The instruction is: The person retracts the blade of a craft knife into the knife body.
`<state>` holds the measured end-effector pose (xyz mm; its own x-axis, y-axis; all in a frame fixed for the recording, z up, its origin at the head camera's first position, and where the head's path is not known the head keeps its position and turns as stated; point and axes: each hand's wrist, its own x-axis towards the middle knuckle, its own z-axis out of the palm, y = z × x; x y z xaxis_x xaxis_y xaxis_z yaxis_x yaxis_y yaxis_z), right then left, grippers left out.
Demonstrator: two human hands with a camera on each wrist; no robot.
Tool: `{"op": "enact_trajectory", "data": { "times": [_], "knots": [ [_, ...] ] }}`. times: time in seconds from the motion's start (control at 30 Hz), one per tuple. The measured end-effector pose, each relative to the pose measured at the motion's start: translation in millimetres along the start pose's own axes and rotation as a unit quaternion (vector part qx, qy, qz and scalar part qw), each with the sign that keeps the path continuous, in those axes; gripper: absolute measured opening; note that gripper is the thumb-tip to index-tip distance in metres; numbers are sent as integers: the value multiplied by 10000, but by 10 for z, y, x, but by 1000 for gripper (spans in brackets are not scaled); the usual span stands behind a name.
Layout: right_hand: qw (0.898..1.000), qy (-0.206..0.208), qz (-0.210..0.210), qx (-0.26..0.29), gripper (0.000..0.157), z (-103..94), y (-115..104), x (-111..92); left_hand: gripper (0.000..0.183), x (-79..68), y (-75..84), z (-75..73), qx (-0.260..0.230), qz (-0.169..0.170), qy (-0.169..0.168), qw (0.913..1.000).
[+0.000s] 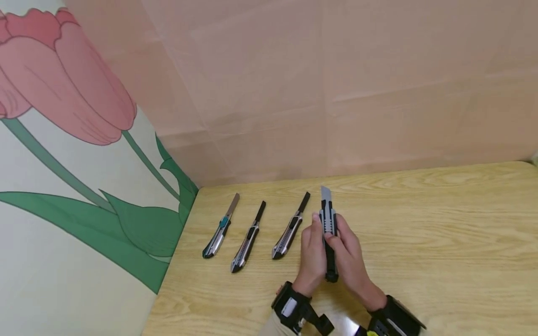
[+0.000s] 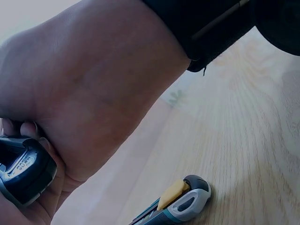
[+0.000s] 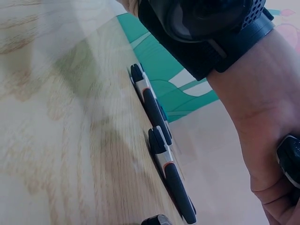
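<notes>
Both hands hold one black-and-grey utility knife [image 1: 328, 219] upright in the head view, its wide blade [image 1: 325, 193] extended at the top. My left hand [image 1: 313, 256] grips its left side, thumb alongside the body. On the other side, my right hand [image 1: 352, 256] wraps round the handle with its thumb on the front. The black butt end [image 2: 28, 176] shows between curled fingers in the left wrist view. To the left lie a teal-and-silver utility knife [image 1: 216, 237], a black-and-silver one [image 1: 245, 247] and another black-and-silver one [image 1: 288, 235], all with blades out.
A grey-and-teal utility knife with a yellow slider [image 2: 173, 194] lies on the wooden table [image 1: 441, 242] in the left wrist view. Behind the table hangs a pinkish cloth [image 1: 336, 93]. A wall with painted tulips [image 1: 63, 79] borders the left side. Black camera bands surround both wrists.
</notes>
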<state>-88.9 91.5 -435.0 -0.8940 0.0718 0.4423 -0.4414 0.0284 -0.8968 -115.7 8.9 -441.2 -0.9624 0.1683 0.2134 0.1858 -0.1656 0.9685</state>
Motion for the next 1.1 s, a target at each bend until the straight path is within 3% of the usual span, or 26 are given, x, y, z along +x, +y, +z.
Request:
{"op": "enact_trajectory", "data": {
  "times": [0.6,0.97,1.1],
  "knots": [
    [9999,-44,55,-87,44,-6,46,1,62,2,14,-7,84,-76,93,9999],
    [9993,-210,-88,-292,52,-5,2,7,61,-6,188,-4,240,-94,328,9991],
    [9991,-168,-60,-384,55,-16,-8,-10,61,3,104,-4,112,-34,248,9996]
  ]
}}
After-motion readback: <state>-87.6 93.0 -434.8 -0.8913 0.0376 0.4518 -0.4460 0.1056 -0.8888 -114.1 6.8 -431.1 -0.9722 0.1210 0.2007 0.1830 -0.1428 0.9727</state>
